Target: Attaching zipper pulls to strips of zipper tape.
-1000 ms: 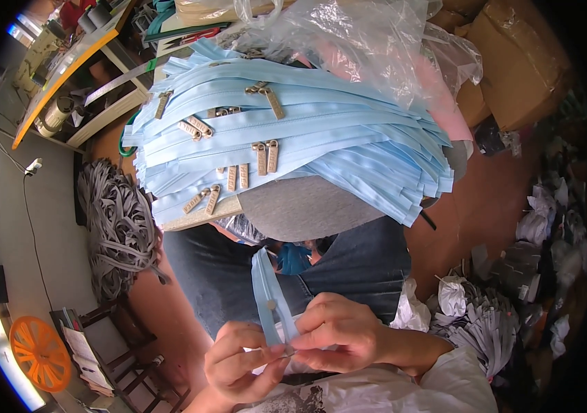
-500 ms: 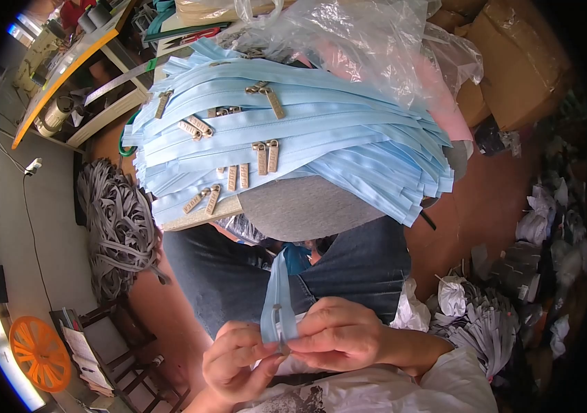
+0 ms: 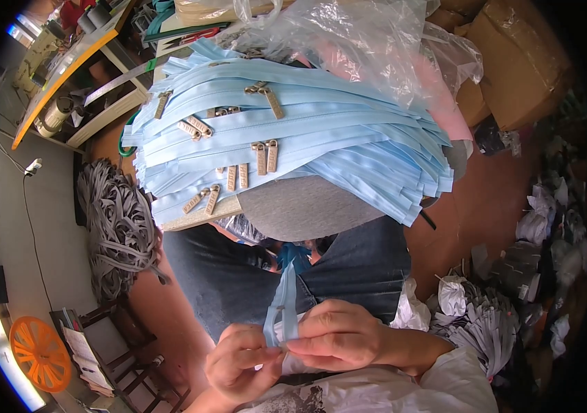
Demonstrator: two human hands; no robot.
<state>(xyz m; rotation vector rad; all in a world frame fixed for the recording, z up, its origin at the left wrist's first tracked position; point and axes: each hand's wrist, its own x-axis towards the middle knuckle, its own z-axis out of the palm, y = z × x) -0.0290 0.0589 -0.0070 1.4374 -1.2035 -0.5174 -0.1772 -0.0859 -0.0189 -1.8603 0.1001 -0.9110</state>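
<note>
A light blue zipper rises from between my hands over my lap, its two tapes parted at the near end. My left hand pinches the near end of the left tape. The near end of the right tape is between the thumb and fingers of my right hand. A small slider shows faintly partway up the zipper; what else the fingertips cover is hidden. Beyond my knees, a thick pile of light blue zippers with metal pull tabs lies across a grey-covered surface.
Clear plastic sheeting and a cardboard box are behind the pile. Grey strips are heaped at left, with more bundled strips at right. An orange-edged sewing table stands far left, above an orange wheel.
The zipper's far end has dipped and shifted right, and its tapes look narrower from above. My left hand has moved slightly; my right hand stays almost in place.
</note>
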